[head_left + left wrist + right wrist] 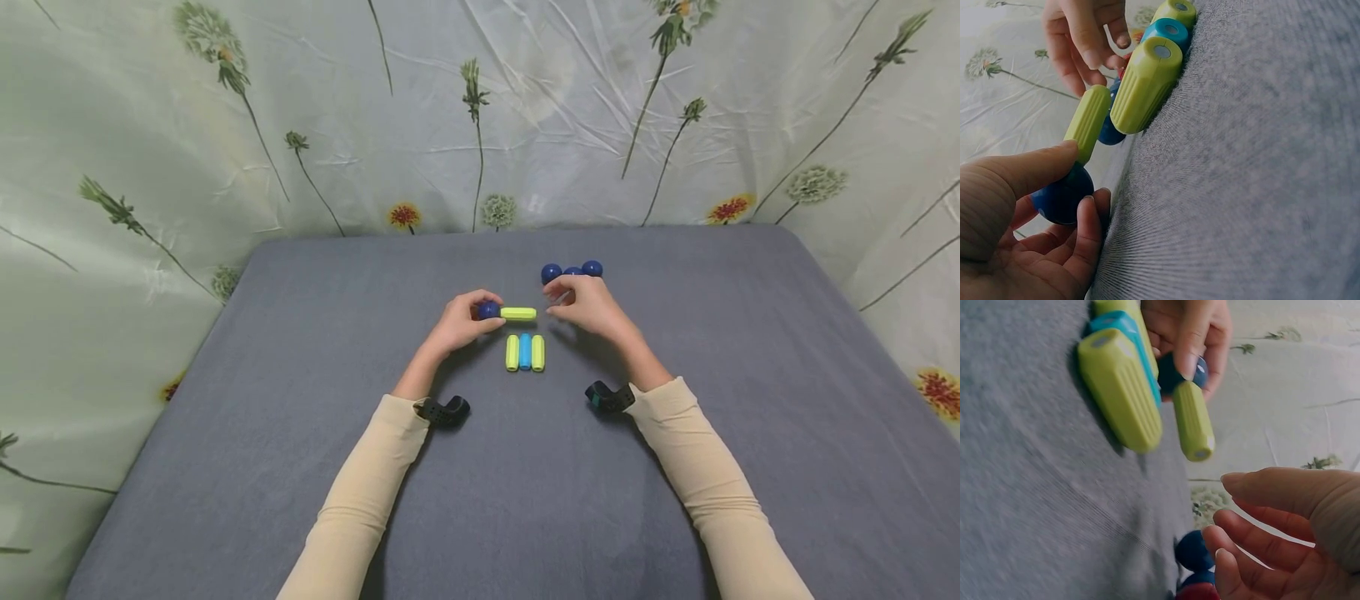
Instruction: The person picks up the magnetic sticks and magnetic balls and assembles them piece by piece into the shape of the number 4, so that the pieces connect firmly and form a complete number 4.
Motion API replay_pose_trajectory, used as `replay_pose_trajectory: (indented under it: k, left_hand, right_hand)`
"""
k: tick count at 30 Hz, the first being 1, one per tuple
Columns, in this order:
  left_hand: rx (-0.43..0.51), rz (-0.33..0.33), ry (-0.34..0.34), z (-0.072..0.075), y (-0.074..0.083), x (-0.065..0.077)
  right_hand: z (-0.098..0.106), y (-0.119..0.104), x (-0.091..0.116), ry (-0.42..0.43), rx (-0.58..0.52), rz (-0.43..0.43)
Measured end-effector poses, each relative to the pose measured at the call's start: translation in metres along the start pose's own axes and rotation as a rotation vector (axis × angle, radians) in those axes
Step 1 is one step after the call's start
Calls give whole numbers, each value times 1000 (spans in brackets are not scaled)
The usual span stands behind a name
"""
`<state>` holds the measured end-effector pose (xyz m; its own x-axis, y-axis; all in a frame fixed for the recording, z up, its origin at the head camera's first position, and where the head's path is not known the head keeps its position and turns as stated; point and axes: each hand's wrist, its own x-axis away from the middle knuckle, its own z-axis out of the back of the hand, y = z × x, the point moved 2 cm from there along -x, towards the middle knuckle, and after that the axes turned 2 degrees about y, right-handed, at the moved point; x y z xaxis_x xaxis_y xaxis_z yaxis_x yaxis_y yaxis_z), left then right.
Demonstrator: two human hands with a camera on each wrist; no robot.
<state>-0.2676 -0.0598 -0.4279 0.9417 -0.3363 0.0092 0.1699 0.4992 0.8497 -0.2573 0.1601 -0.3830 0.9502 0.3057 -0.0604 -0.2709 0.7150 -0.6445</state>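
- Left hand (459, 320): centre of the frame, head view. Its grip is narrowed on a blue ball (489, 310), with the thumb on one side and fingers on the other.
- Lime rod (518, 314): extends from the held blue ball toward the right of the frame, end against the ball. Both parts are held clear of the counter (360, 333). The rod body is ribbed, as the left wrist view shows.
- Right hand (588, 304): right of centre, head view. Its grip is wide; thumb and fingertips stand apart, fingers slightly bent. The fingertips are near the free end of the lime rod, not touching it.
- Row of three rods: just below the held rod in the head view, lying side by side on the counter. Order from left to right: first green rod (512, 353), light-blue rod (525, 352), second green rod (538, 353). Grey discs show at their near ends in the left wrist view.
- Cluster of blue balls (551, 273): upper centre-right of the head view, beyond the right hand. Three are visible, the middle one partly hidden.
- Red part (1199, 592): bottom edge of the right wrist view, beside the blue balls; cut off by the frame.
- Floral curtain (555, 100): upper part of the head view, behind the counter.
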Motion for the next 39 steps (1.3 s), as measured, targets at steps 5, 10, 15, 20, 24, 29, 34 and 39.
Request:
replay_pose_trajectory:
  k: [5, 10, 15, 20, 24, 29, 34, 39]
  left_hand:
    - [8, -3, 6, 2, 1, 0]
    - [21, -26, 8, 3, 2, 1]
    - [22, -34, 9, 4, 3, 1]
    - [21, -30, 5, 4, 2, 2]
    - [21, -31, 4, 3, 2, 3]
    - [32, -25, 1, 3, 2, 3]
    - [46, -10, -2, 2, 1, 4]
    - [43, -11, -2, 2, 1, 5]
  right_hand:
    - [11, 4, -1, 44, -27, -45]
    - [21, 11, -1, 118, -27, -68]
    - [27, 22, 0, 179, -28, -90]
    - [29, 28, 1, 201, -14, -114]
    - [29, 30, 2, 201, -7, -135]
    - [30, 33, 2, 194, 5, -164]
    - [28, 36, 3, 177, 16, -171]
    - [24, 37, 2, 156, 31, -173]
